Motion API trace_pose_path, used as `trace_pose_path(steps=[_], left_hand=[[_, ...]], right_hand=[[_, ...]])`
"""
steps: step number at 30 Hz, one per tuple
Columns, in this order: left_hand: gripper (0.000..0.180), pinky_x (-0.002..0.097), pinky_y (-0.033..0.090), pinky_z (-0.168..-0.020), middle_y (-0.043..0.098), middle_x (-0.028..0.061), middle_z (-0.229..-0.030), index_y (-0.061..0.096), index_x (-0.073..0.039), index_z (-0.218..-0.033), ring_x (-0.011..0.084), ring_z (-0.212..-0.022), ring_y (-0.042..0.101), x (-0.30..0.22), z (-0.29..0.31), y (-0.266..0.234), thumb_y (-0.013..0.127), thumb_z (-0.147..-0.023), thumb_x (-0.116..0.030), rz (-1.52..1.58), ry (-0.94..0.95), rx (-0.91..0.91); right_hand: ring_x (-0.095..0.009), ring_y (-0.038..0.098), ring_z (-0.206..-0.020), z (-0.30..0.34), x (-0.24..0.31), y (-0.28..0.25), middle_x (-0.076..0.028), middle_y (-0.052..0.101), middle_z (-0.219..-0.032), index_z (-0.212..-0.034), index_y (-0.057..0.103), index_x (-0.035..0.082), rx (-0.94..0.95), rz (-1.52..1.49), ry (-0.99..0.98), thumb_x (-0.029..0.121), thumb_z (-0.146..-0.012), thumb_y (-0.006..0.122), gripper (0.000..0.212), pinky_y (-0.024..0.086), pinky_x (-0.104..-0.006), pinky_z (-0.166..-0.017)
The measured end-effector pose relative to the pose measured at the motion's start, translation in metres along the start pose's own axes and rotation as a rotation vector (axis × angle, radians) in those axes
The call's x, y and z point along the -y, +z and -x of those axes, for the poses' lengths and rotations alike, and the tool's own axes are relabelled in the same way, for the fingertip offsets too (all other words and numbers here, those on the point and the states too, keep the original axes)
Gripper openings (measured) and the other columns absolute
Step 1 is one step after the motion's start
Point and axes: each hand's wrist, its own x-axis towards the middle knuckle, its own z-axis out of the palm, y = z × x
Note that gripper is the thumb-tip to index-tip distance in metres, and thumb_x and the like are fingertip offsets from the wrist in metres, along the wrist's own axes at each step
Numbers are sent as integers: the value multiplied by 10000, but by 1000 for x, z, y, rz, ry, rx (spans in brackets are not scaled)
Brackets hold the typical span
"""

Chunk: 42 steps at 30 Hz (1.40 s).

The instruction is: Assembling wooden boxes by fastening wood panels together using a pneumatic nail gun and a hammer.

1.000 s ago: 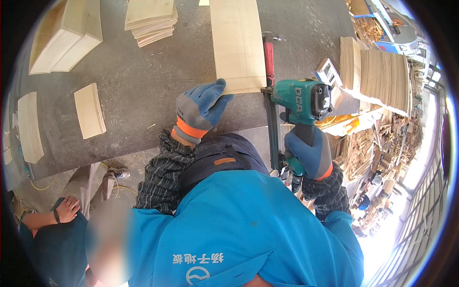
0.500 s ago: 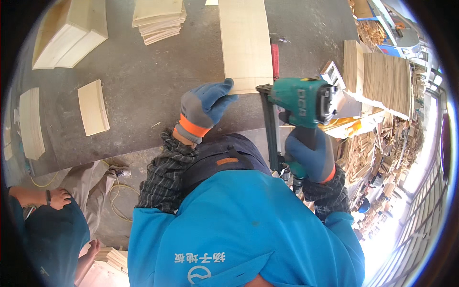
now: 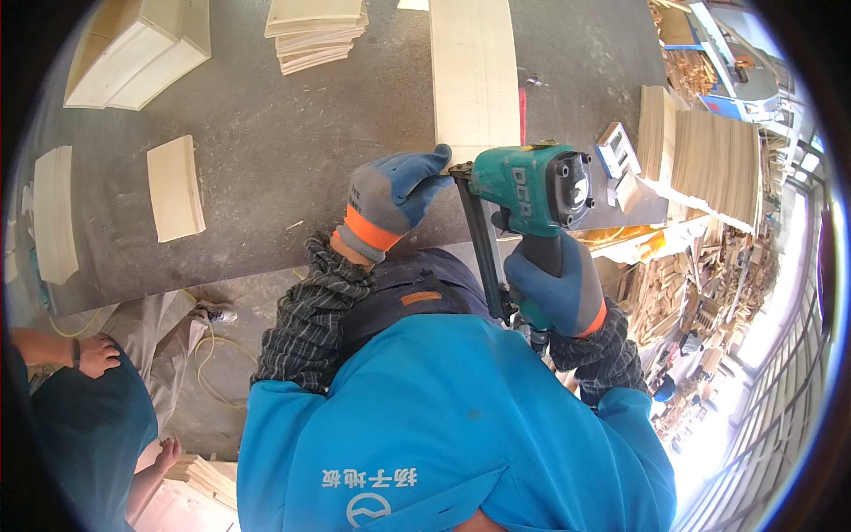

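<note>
My right hand (image 3: 560,288), in a blue and grey glove with an orange cuff, is closed around the grip of a green nail gun (image 3: 519,182). The gun's nose rests at the near end of a long pale wooden board (image 3: 476,75), close to my left fingertips. Its black magazine slants down toward my body. My left hand (image 3: 394,197), gloved the same way, has its fingers bent around the near left corner of the board. The contact of nose and wood is partly hidden by the gun.
On the dark table (image 3: 266,177) lie a short wooden panel (image 3: 175,188), stacked panels (image 3: 317,35), another stack (image 3: 55,213) and a wooden box (image 3: 142,53). More stacked boards (image 3: 709,160) stand at the right. A red-handled tool (image 3: 522,115) lies beside the board. A seated person (image 3: 93,426) is at lower left.
The nail gun has moved left in my right hand, so its nose is now nearer my left fingertips. My left hand stays at the board's end; the whole view has shifted slightly.
</note>
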Motion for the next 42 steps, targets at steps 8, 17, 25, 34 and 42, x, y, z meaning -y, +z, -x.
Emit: trace_pose_path(steps=[8, 17, 25, 34, 42], left_hand=[[311, 379, 650, -791, 820, 151, -1083, 815, -50, -1111, 310, -916, 810, -3, 0, -1, 907, -825, -130, -19, -33, -1], [332, 374, 645, -770, 819, 146, -1045, 813, -54, -1141, 303, -868, 804, 0, 3, 2, 906, -832, -134, -8, -2, -22], [308, 372, 641, -752, 814, 161, -1033, 811, -52, -1141, 301, -856, 802, 1, 2, 3, 895, -851, -114, 9, 29, -81], [349, 370, 638, -755, 816, 154, -1037, 811, -60, -1182, 296, -854, 799, 1, 3, 4, 901, -851, -130, -14, 26, -83], [352, 367, 637, -756, 815, 160, -1035, 813, -57, -1174, 298, -856, 800, 1, 3, 4, 907, -843, -128, -11, 5, -51]], right_hand=[[-109, 649, -807, 11, 10, -6, -56, 695, -861, -1077, 703, -27, -2, -8, 38, 193, -908, 760, 283, 539, -324, -733], [-104, 654, -762, 10, 4, -13, -35, 688, -833, -1119, 691, -24, 6, -186, 33, 180, -929, 734, 282, 542, -306, -705], [-107, 656, -780, 7, 4, -17, -50, 698, -862, -1188, 686, -38, -19, -36, 71, 194, -915, 744, 363, 544, -320, -712], [-109, 649, -790, 6, -1, -17, -42, 694, -856, -1216, 696, -30, -26, -44, 28, 183, -915, 736, 371, 542, -319, -720], [-110, 639, -709, 14, -9, -35, -33, 679, -827, -1115, 692, -24, -112, -100, 51, 155, -921, 714, 264, 533, -320, -666]])
